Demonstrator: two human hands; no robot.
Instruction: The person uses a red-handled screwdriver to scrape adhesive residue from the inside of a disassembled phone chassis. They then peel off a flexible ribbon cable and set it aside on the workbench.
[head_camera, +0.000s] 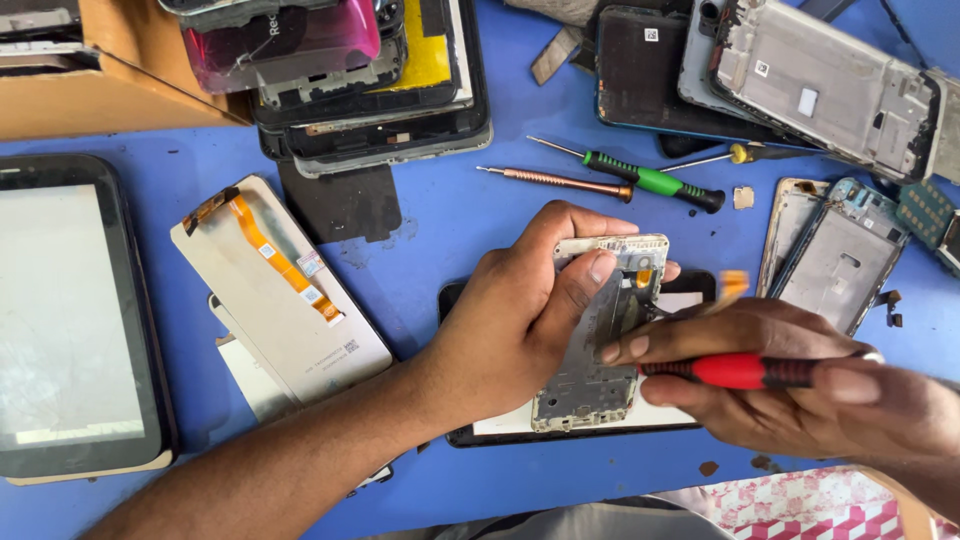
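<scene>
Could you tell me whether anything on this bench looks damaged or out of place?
The tablet at the left edge shows fine cracks across its pale screen. Small loose fragments lie on the blue mat. The left hand steadies a bare phone frame; the right hand holds a red-handled screwdriver.

phone frame (590, 385) lay on table (450, 220) centre | left hand (520, 320) on its left, right hand (790, 385) on its right | screwdrivers (640, 180) behind | tablet (70, 320) far left
</scene>
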